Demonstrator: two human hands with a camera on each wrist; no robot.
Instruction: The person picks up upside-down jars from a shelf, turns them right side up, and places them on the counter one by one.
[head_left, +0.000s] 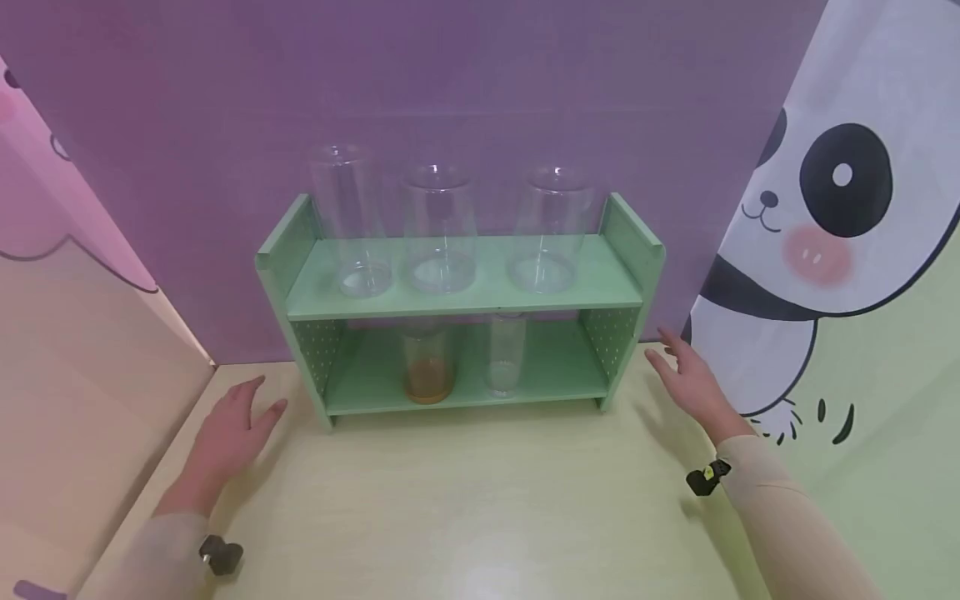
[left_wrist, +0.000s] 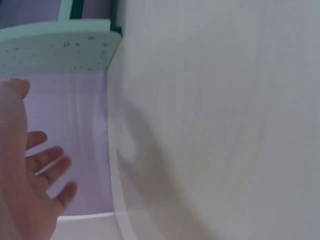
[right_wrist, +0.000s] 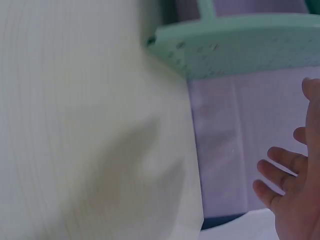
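Observation:
A green two-tier shelf (head_left: 465, 312) stands against the purple back wall. On its upper board are a tall clear glass (head_left: 348, 221) at the left and two wider clear glasses, one in the middle (head_left: 440, 229) and one at the right (head_left: 551, 229). The lower board holds a clear glass with a brown bottom (head_left: 429, 367) and a narrow clear glass (head_left: 506, 354). My left hand (head_left: 232, 433) hovers left of the shelf, fingers spread and holding nothing. To the shelf's right, my right hand (head_left: 693, 383) is likewise empty, with its thumb toward the side panel (right_wrist: 250, 47).
A pale wooden table (head_left: 465, 500) spreads in front of the shelf. Walls close in the table at the back and both sides; a panda picture (head_left: 847, 200) covers the right one. Each sleeve carries a small black device (head_left: 221, 555).

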